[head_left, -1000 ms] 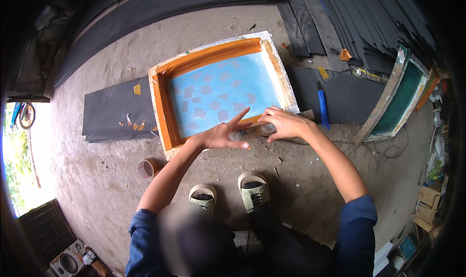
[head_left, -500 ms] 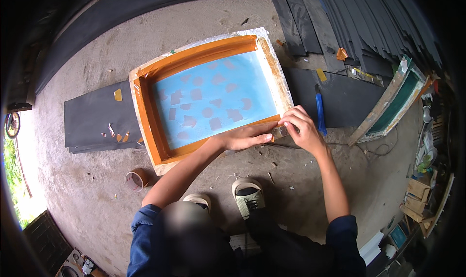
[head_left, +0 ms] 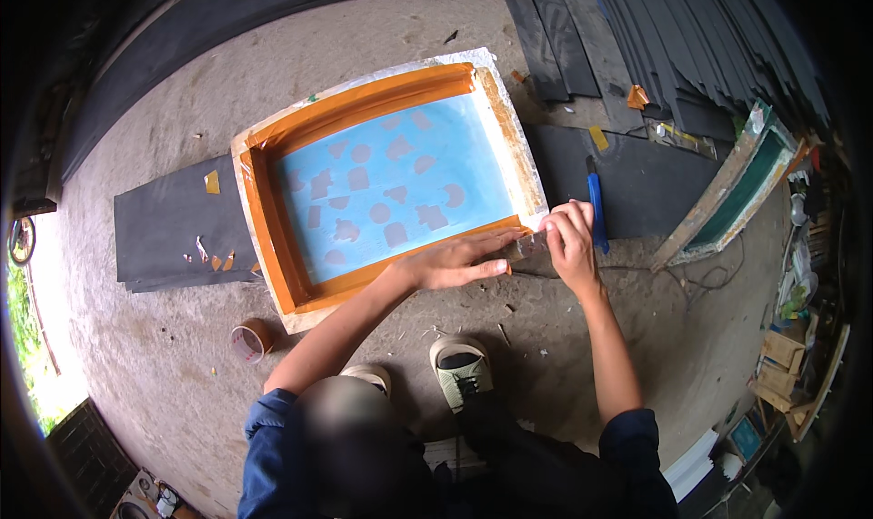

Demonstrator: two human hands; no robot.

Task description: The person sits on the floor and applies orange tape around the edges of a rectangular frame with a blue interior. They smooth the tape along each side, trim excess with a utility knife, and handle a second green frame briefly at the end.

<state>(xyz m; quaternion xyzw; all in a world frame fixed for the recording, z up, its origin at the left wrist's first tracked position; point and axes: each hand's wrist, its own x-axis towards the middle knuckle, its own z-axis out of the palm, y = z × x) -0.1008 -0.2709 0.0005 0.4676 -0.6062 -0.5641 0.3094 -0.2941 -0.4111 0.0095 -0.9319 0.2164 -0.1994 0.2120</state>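
Note:
A screen-printing frame (head_left: 238, 169) lies tilted before me, its pale blue mesh (head_left: 364, 178) marked with several greyish shapes. Orange-brown tape (head_left: 364, 90) lines the far, left and near inner sides; the right side shows bare whitish wood. My left hand (head_left: 455, 260) rests flat along the near rail by the right corner, fingers stretched out, thumb apart. Just past its fingertips, at that corner, my right hand (head_left: 571, 242) is closed in a pinch. A shiny brownish strip of tape (head_left: 533, 244) shows between the hands, its end hidden in the right fingers.
Dark boards (head_left: 177, 219) lie under the frame. A blue utility knife (head_left: 597, 205) is to its right, beyond my right hand. A tape roll (head_left: 251, 340) stands on the floor at near left. Another frame (head_left: 727, 196) leans at right. Tape scraps (head_left: 212, 182) lie about.
My right hand has drawn a little to the right, away from my left hand, and more of the shiny strip shows between them. The left hand stays on the rail.

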